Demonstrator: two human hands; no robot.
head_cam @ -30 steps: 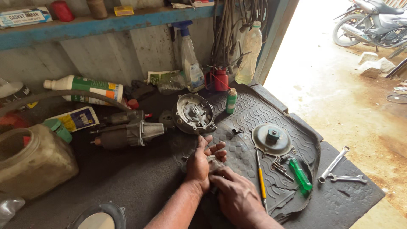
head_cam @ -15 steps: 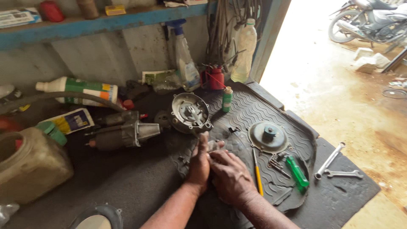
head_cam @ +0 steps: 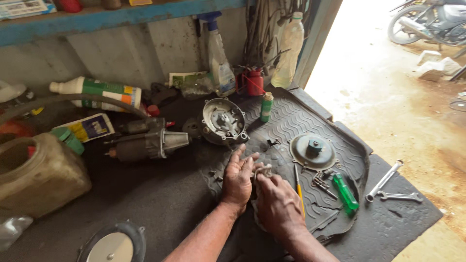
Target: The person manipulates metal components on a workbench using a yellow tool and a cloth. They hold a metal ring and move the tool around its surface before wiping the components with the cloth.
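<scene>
With both hands on the rubber mat (head_cam: 291, 121), my left hand (head_cam: 238, 177) steadies while my right hand (head_cam: 277, 204) fingers pinch a small grey part (head_cam: 264, 170), apparently fitting it, needing a firm, careful press.

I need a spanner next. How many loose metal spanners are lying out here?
2. A long silver metal spanner lies on the dark mat at the right edge; a shorter silver open-ended spanner lies just below it. Others may be hidden under clutter.

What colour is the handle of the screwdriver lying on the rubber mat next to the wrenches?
Translucent green handle on the screwdriver; the head view shows it clearly.
</scene>
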